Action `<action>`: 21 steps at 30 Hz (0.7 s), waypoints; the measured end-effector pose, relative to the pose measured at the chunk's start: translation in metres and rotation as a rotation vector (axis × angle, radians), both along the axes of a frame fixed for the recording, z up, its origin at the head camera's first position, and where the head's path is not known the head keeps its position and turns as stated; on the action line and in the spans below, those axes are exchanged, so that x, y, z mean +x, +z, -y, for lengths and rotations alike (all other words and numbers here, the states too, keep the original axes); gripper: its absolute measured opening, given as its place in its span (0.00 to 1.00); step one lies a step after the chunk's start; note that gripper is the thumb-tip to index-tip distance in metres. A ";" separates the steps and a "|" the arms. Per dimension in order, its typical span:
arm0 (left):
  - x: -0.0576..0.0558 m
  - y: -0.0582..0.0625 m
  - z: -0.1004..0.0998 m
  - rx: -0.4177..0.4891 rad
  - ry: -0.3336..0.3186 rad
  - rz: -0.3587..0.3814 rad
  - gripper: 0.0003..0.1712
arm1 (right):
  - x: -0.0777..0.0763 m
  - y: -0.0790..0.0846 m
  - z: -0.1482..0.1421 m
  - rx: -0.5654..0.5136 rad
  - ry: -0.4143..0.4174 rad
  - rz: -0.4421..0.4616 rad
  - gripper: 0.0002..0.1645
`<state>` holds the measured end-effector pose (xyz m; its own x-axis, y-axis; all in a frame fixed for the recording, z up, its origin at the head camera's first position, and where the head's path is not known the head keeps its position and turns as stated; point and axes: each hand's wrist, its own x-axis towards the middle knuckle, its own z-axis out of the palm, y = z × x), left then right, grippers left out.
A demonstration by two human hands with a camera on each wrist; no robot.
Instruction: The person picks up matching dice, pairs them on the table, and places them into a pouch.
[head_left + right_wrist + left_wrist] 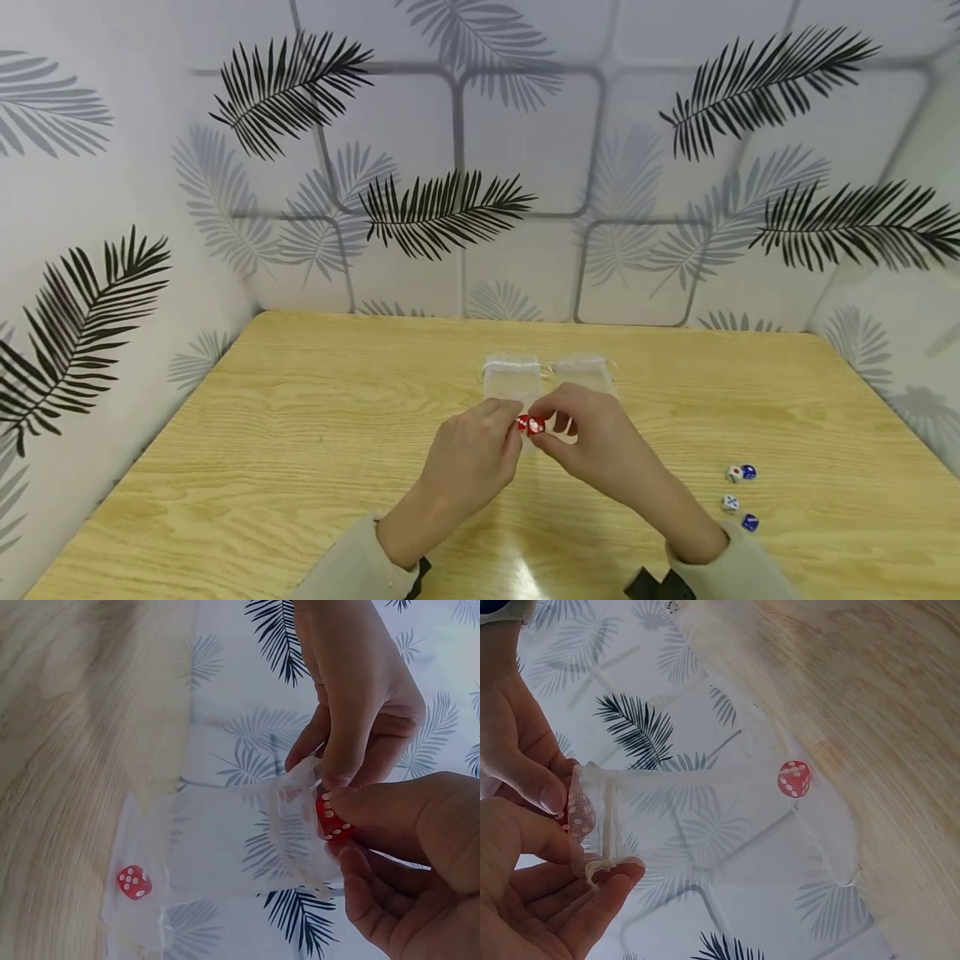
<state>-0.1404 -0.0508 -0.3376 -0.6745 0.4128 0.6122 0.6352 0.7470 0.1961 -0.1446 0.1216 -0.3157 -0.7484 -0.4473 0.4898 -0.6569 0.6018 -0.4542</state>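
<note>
A sheer white drawstring pouch hangs from my left hand, whose fingers grip it at the mouth. Inside, at the far end, one red die with white pips shows through the mesh. My right hand pinches another red die between thumb and fingers, right at the pouch's mouth. Both hands meet there, over the middle of the table. From the head view, red faces show between the fingertips, while the held pouch is mostly hidden by the hands.
Two more sheer pouches appear on the wooden table beyond the hands, side by side. To the right lie several loose dice, among them a white die and a blue die. A leaf-patterned covering backs the table.
</note>
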 end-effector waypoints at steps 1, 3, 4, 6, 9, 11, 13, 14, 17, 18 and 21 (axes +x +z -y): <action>0.000 0.000 0.000 -0.002 -0.001 -0.001 0.11 | 0.000 -0.002 0.001 0.005 -0.008 -0.023 0.10; 0.000 -0.001 -0.001 -0.003 0.002 -0.007 0.11 | 0.002 -0.004 0.001 0.014 -0.025 -0.069 0.11; 0.000 -0.001 -0.001 -0.005 0.005 -0.011 0.11 | 0.003 -0.004 0.001 0.018 -0.036 -0.086 0.11; 0.000 -0.001 -0.001 -0.007 0.009 -0.015 0.11 | 0.005 -0.005 0.001 0.035 -0.068 -0.110 0.12; 0.000 -0.001 -0.001 -0.006 0.005 -0.016 0.11 | 0.007 -0.006 0.002 0.076 -0.108 -0.153 0.12; 0.000 -0.001 -0.001 -0.003 0.002 -0.015 0.12 | 0.008 -0.008 0.002 0.101 -0.123 -0.181 0.12; 0.000 -0.002 -0.002 -0.002 0.000 -0.016 0.11 | 0.008 -0.009 0.001 0.126 -0.142 -0.207 0.13; 0.000 -0.002 -0.002 0.001 -0.001 -0.017 0.12 | 0.008 -0.010 0.001 0.134 -0.154 -0.214 0.13; -0.001 -0.002 -0.002 0.008 0.001 -0.024 0.12 | 0.008 -0.010 -0.001 0.147 -0.193 -0.201 0.12; -0.001 -0.002 -0.002 0.011 0.001 -0.025 0.11 | 0.008 -0.009 -0.002 0.149 -0.206 -0.186 0.12; 0.000 -0.002 -0.003 0.013 0.004 -0.025 0.11 | 0.009 -0.008 -0.003 0.145 -0.213 -0.105 0.09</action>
